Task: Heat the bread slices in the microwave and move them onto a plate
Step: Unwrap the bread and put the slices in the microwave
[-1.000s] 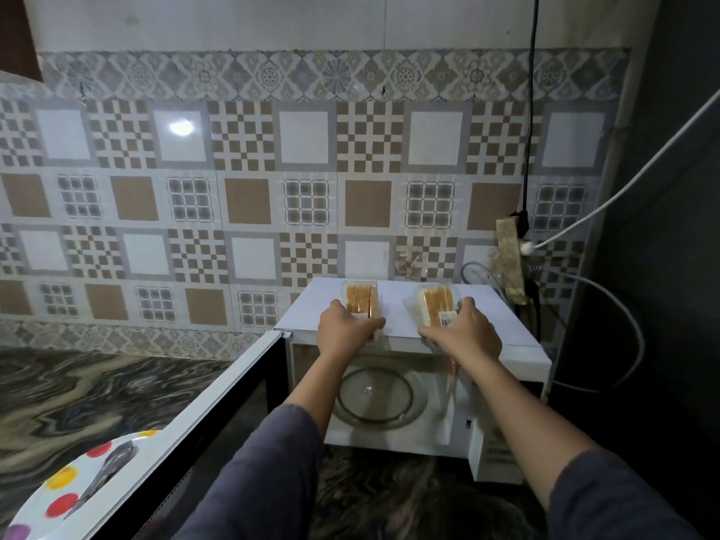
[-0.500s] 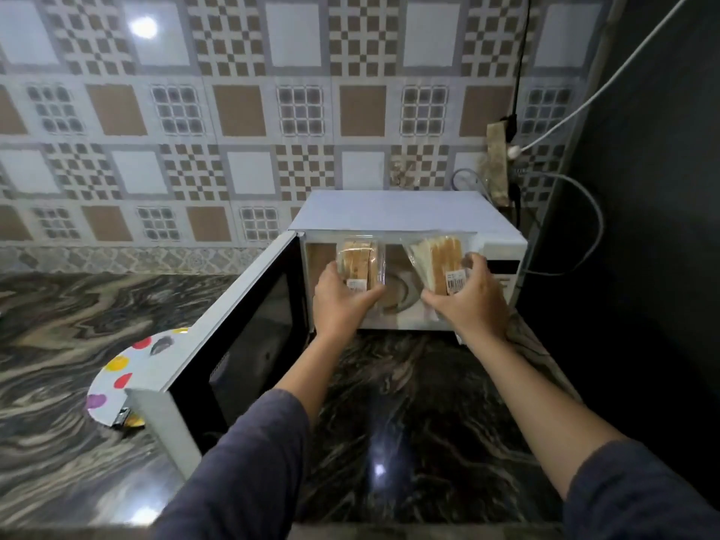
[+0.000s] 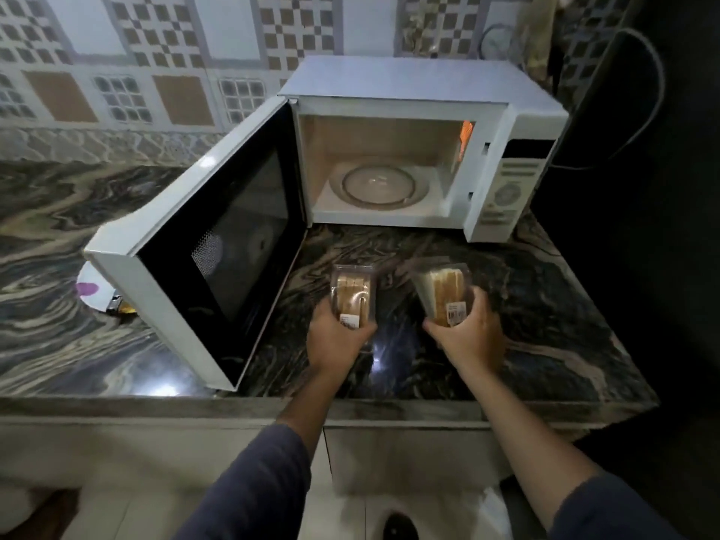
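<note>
1. Reaching fwd over the counter edge, two arms in dark sleeves are seen at the bottom of the view.
2. The left hand (image 3: 337, 339) is closed round the near end of a clear pack of bread slices (image 3: 352, 296), w/ a small label by the fingers; the pack is held over the counter (image 3: 545, 325), and contact w/ the stone cannot be told.
3. The right hand (image 3: 469, 333) is gripping a second clear pack of bread slices (image 3: 442, 292), tilted a bit to the left, label facing up near the thumb.
4. Both packs are positioned side by side, apart, in front of the microwave (image 3: 413, 81) opening and not inside it.
5. The microwave door (image 3: 218, 235) is swung wide open to the left, dark window facing the hands.
6. A plate (image 3: 91, 286) w/ coloured spots is partly hidden behind the door's outer edge, on the counter at left.
7. Inside the cavity, a glass turntable (image 3: 380, 185) is seen, bare, w/ an orange glow on the right inner wall.
8. The control panel (image 3: 506, 196) is set on the microwave's right side.
9. Patterned wall tiles (image 3: 156, 52) are seen behind, w/ a cable (image 3: 646, 91) looping at far right.
</note>
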The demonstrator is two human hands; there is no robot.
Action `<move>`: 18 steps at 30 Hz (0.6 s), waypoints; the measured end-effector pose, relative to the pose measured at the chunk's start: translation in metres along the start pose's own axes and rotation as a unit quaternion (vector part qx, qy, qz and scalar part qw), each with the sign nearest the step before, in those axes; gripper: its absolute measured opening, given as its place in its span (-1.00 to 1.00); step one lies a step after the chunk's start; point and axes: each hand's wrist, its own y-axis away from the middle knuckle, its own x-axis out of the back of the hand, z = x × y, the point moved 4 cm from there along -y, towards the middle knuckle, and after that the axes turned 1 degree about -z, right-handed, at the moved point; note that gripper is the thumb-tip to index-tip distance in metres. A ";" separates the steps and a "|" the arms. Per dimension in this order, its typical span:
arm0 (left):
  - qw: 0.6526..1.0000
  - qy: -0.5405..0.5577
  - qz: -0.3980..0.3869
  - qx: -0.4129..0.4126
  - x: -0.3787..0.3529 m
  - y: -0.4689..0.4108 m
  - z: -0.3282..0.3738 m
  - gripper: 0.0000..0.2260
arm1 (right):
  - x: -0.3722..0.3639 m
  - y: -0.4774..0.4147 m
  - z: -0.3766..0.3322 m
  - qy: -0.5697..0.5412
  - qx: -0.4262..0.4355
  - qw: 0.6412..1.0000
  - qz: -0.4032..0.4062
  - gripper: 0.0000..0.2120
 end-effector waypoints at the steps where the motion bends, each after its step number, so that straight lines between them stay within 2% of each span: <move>1: 1.000 -0.004 -0.004 0.000 -0.003 0.001 -0.004 -0.44 | -0.003 -0.001 0.005 -0.005 -0.006 1.000 0.000 -0.18; 6: 1.000 -0.004 -0.004 -0.007 -0.016 -0.009 -0.006 -0.38 | -0.017 -0.017 0.024 -0.005 -0.042 0.999 -0.021 -0.09; 8: 0.999 -0.002 -0.033 -0.017 -0.022 -0.018 -0.002 -0.34 | -0.020 -0.023 0.027 -0.005 -0.037 0.998 -0.042 -0.03; 10: 0.997 0.010 -0.065 -0.027 -0.024 -0.026 0.001 -0.39 | -0.021 -0.030 0.026 0.015 -0.017 0.998 -0.066 0.02; 12: 0.997 0.029 -0.064 -0.026 -0.017 -0.026 0.003 -0.51 | -0.015 -0.035 0.018 0.041 0.027 0.998 -0.048 0.01; 14: 0.998 0.047 -0.043 -0.016 -0.005 -0.021 -0.002 -0.54 | -0.006 -0.038 0.004 0.030 0.089 0.996 0.007 -0.07; 16: 0.998 0.053 -0.031 -0.018 0.004 -0.012 -0.011 -0.60 | 0.002 -0.036 -0.015 -0.017 0.179 0.982 0.062 -0.21; 18: 0.997 0.055 -0.034 -0.031 0.008 -0.004 -0.022 -0.67 | 0.000 -0.030 -0.034 -0.057 0.265 0.960 0.066 -0.38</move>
